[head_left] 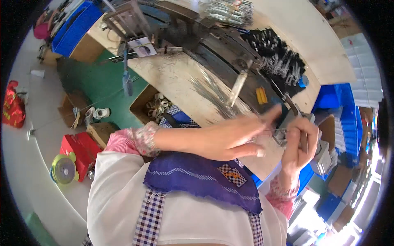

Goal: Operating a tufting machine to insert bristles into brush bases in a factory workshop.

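Note:
My left hand (230, 137) reaches across the middle, a little blurred. Its fingers are stretched out and apart, pointing toward my right hand. Closed fingers shape my right hand (300, 141), raised beside a dark metal lever (290, 104) of a small bench device. What lies inside its grip is hidden; a thin pale line runs near its fingers, too fine to name. Beyond my left hand, many thin metal rods (211, 92) lie loose on the wooden worktable (168, 74). A yellow block-shaped piece (261, 95) sits on the dark metal machine bed (223, 61).
Black-ended metal rods (277, 57) are heaped at the back right, and a silver bundle (230, 12) lies at the far edge. Blue bins (338, 106) stand at the right. Left of the table are a cardboard box (143, 102), a red box (78, 151) and a green fan (64, 169).

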Motion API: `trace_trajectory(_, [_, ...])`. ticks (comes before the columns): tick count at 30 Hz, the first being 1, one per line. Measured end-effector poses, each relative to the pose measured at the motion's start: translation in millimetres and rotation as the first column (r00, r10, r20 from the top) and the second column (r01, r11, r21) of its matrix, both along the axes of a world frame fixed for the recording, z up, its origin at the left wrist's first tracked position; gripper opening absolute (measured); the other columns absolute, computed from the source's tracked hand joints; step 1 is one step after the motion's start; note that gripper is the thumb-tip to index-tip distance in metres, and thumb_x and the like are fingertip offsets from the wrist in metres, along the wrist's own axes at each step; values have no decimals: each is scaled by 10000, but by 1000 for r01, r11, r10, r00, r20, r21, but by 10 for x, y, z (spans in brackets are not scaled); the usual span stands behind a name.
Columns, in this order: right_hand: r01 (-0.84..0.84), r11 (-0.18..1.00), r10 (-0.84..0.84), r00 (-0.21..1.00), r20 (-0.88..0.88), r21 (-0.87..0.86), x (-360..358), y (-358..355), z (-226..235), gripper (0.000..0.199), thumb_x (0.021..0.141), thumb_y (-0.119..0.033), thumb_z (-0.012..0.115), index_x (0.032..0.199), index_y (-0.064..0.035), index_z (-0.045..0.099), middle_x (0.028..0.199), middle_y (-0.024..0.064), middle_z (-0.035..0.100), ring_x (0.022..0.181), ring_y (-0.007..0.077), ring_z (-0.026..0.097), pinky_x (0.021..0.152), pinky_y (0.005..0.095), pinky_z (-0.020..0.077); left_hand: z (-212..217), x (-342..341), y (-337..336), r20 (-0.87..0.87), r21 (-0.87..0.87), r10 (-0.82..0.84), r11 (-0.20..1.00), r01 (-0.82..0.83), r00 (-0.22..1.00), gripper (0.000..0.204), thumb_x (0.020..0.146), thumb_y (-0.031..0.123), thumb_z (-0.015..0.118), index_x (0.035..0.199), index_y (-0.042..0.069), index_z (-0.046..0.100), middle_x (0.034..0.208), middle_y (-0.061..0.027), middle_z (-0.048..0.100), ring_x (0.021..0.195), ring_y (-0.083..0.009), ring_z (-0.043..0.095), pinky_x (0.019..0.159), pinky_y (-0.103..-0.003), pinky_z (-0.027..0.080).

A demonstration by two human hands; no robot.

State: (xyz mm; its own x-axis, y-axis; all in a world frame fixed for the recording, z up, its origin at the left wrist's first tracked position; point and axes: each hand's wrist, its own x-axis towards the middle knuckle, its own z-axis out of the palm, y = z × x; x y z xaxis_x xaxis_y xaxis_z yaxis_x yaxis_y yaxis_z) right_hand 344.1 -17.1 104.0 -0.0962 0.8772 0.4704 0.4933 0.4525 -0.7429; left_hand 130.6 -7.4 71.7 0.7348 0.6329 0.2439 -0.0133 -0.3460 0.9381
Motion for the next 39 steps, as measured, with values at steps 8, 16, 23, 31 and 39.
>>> trace_trajectory(8, [162,986,-161,927,338,26,184,418,15,130,842,-15,626,967,3,658,827,99,626,705,214,619,640,298,487,-622,-424,250,75,-36,515,857,-514,854,235,1016,219,410,920,29,511,876,-43,531,715,-141,536,680,-305,476])
trace_trajectory(16, [-112,973,-56,733,677,201,64,836,-286,222,726,-24,602,946,-37,632,841,79,562,813,257,592,688,353,517,327,73,289,417,-856,527,502,124,741,280,1003,346,455,862,109,507,634,20,401,480,-70,317,432,-226,265])
trace_trajectory(23, [-128,981,7,771,636,144,-85,691,-264,224,704,16,617,923,-28,612,827,96,556,800,281,593,693,380,508,-145,-1091,547,581,-810,618,504,301,530,224,1015,219,400,1065,49,537,621,27,347,394,-37,257,335,-217,183])
trace_trajectory(31, [343,936,-200,706,679,-81,735,1846,-176,272,901,-262,577,900,6,627,781,176,637,790,335,628,694,388,490,-188,-30,552,-164,-319,117,933,-165,980,268,901,220,562,877,0,712,583,-29,549,499,-99,431,483,-280,342])
trace_trajectory(39, [-88,996,79,810,580,-13,347,808,-127,192,750,-173,687,842,-42,582,819,100,584,850,282,600,717,368,500,-308,621,1231,-364,-24,69,996,-84,929,238,822,236,588,747,47,711,600,-143,603,531,-230,578,538,-367,429])
